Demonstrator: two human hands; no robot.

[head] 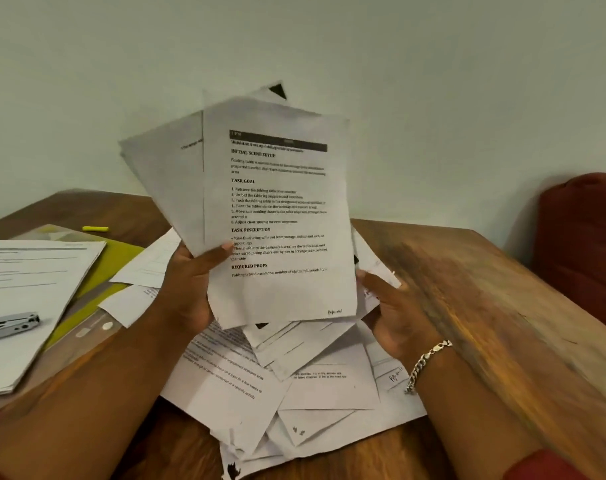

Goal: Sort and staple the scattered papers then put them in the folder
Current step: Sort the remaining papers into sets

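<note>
I hold a fan of several printed sheets (281,209) upright above the table. My left hand (190,289) grips their lower left edge, thumb across the front page. My right hand (388,306) is at the lower right edge, fingers curled behind the sheets. Below them a loose heap of scattered papers (294,386) covers the middle of the wooden table (468,306). A silver stapler (10,325) lies on a neat paper stack (28,296) at the left. A yellow-green folder with a clear cover (97,296) lies under that stack.
A yellow highlighter (95,229) lies near the table's far left edge. A red upholstered chair (582,244) stands at the right beyond the table. A pale wall is behind. My right wrist wears a silver chain bracelet (428,362).
</note>
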